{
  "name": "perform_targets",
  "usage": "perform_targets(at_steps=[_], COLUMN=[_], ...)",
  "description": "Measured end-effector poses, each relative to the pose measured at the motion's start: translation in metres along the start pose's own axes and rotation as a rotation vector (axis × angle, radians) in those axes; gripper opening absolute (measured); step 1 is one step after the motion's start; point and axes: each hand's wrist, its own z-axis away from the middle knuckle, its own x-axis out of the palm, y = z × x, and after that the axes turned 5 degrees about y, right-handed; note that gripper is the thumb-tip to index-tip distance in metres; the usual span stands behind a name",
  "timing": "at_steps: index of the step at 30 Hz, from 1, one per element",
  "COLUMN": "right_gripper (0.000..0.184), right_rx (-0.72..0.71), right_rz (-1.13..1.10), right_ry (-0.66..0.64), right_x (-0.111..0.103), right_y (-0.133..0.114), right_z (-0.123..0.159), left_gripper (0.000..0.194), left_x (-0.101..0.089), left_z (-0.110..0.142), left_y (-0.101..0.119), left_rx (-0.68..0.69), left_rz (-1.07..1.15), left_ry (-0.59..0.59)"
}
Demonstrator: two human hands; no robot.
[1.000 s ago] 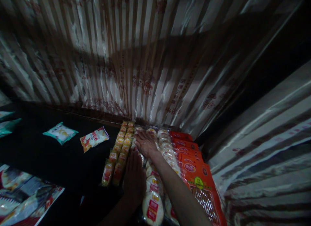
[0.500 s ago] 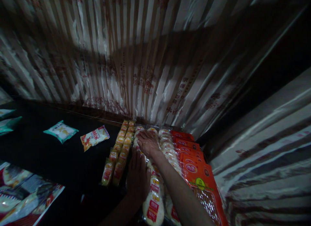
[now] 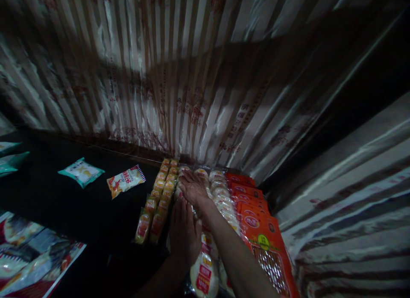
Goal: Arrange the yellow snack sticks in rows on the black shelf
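Hold right grip (image 3: 194, 190) wide and flat atop the wrapped round pastries (image 3: 204, 275), left grip (image 3: 185, 234) wide against their side, just below the right grip; press evenly, row aligned beside the orange snack packets (image 3: 262, 242).

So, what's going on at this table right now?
One person is working bare-handed at a dark table. The right hand rests flat on a row of plastic-wrapped round buns, and the left hand lies against that row's left side, beside two rows of small yellow packets. Orange-red packets are lined up to the right. Loose snack bags lie further left, before a striped satin cloth.
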Motion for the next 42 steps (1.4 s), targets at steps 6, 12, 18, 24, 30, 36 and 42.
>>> perform_targets(at_steps=[6, 12, 18, 24, 30, 36, 42], right_gripper=[0.041, 0.042, 0.046, 0.047, 0.048, 0.051, 0.051], right_rx=[-0.059, -0.025, -0.002, 0.105, 0.172, 0.184, 0.150], right_rz=[0.018, 0.001, -0.033, -0.001, 0.027, 0.002, -0.040], right_ry=[0.043, 0.040, 0.143, 0.217, 0.214, 0.191, 0.134], right_x=[0.004, 0.008, 0.002, -0.004, 0.003, 0.006, 0.012], right_y=[0.003, 0.005, -0.002, -0.019, -0.029, -0.036, -0.039], right_z=[0.001, 0.001, -0.001, 0.000, -0.001, -0.020, -0.032], left_gripper=[0.048, 0.047, 0.048, 0.039, 0.043, 0.043, 0.047], left_x=[0.002, 0.001, -0.018, -0.046, 0.014, 0.059, 0.075], left_z=[0.001, -0.002, -0.012, -0.071, -0.122, -0.138, -0.152], left_y=[0.002, 0.007, 0.006, -0.063, -0.159, -0.170, -0.181], left_rx=[-0.015, -0.060, -0.072, 0.055, -0.001, -0.060, -0.217], left_rz=[-0.014, 0.002, 0.092, 0.191, 0.220, 0.280, 0.523], left_ry=[-0.053, -0.064, -0.028, 0.132, 0.006, -0.169, -0.345])
